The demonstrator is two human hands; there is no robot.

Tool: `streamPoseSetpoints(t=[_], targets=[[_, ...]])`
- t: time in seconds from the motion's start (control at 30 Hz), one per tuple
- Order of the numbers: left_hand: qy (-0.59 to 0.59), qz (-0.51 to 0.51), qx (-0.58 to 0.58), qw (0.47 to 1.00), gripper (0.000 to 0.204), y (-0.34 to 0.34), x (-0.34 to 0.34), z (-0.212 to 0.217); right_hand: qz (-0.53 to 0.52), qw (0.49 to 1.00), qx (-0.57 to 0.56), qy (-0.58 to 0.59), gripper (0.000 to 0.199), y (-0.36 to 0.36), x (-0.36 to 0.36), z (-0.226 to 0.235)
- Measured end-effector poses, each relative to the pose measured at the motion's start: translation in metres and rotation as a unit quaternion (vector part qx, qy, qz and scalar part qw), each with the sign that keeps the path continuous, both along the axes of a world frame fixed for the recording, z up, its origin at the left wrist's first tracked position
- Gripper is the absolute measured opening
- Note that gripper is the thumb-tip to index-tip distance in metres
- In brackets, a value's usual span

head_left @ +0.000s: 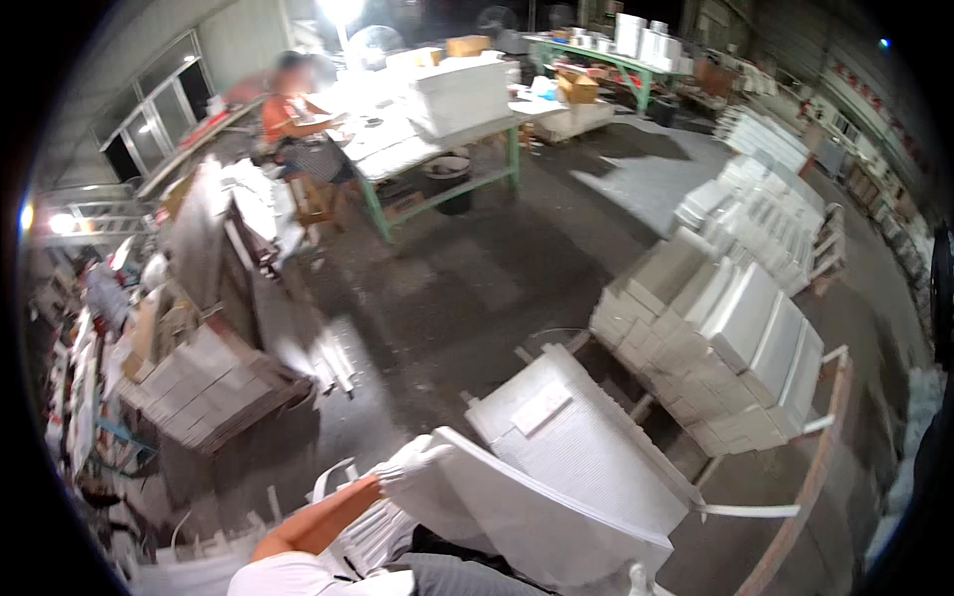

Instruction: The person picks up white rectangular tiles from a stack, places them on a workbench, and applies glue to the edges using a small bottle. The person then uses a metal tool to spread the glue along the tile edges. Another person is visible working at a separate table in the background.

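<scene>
A long white panel (pixel 537 507) is held slantwise in front of my body, from the middle of the view down to the lower right. My left hand (pixel 404 463), in a white glove, is closed on its upper left end. At its lower right end, my right hand (pixel 638 578) shows only as a few white-gloved fingers gripping the edge; the rest is hidden. Just beyond the held panel lies a stack of white ribbed sheets (pixel 586 437), with a small pale flat piece (pixel 543 409) on top.
To the right, stacks of long white boxes (pixel 715 348) stand on wooden pallets. A curved wooden bar (pixel 805 497) borders them. White cartons (pixel 209 387) are piled at left. A person in orange (pixel 288 114) sits by a green-legged worktable (pixel 442 154). Bundled white strips (pixel 378 536) lie near my left arm.
</scene>
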State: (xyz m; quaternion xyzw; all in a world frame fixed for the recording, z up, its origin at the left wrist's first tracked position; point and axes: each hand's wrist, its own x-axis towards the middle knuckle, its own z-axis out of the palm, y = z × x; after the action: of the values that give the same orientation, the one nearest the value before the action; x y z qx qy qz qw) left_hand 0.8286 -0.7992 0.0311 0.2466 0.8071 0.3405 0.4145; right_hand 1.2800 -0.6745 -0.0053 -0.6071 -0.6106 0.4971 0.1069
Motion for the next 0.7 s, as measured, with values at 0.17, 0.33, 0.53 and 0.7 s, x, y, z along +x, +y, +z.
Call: streamPoseSetpoints(t=[0.17, 0.33, 0.53, 0.7], targets=[[-0.127, 0.038, 0.089, 0.987, 0.047, -0.004, -0.107, -0.026, 0.061, 0.98, 0.07, -0.178, 0.05, 0.013, -0.055, -0.033], [-0.116, -0.006, 0.152, 0.982, 0.045, -0.016, -0.278, -0.054, -0.083, 0.995, 0.036, 0.03, 0.05, 0.0, -0.242, -0.015], [-0.187, 0.105, 0.114, 0.97, 0.046, -0.071, -0.396, -0.005, -0.092, 0.991, 0.003, 0.096, 0.051, -0.014, -0.388, 0.001], [-0.159, 0.188, 0.124, 0.961, 0.042, -0.121, -0.448, -0.053, -0.062, 0.992, 0.002, 0.11, 0.051, 0.013, -0.455, 0.008]])
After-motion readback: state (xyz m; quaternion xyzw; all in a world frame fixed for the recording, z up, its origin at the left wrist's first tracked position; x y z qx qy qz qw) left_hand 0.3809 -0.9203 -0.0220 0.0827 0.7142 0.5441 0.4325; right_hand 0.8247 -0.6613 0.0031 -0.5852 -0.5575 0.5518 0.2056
